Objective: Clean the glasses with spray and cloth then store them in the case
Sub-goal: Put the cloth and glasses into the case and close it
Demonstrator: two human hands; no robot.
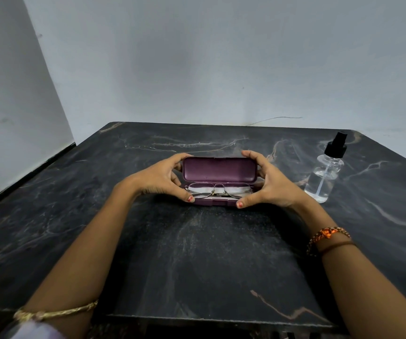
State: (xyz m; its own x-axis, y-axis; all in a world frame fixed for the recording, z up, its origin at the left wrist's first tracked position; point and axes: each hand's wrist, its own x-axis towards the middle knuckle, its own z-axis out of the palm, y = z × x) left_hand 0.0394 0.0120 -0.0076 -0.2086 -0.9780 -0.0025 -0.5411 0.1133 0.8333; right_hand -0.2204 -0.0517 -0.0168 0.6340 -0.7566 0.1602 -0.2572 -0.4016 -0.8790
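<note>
A purple glasses case (219, 170) stands open in the middle of the dark marble table (197, 253), its lid tilted up toward the wall. Thin metal-framed glasses (219, 188) lie folded inside its lower half on something pale, perhaps the cloth. My left hand (163, 178) grips the case's left end, fingers on the lid's top edge and thumb at the front rim. My right hand (268, 182) grips the right end the same way. A clear spray bottle (325, 176) with a black pump top stands upright to the right of the case.
A pale wall runs behind the table and along its left side. The table's near edge (221, 320) lies just in front of my forearms. My left wrist wears a gold bangle, my right wrist an orange thread band.
</note>
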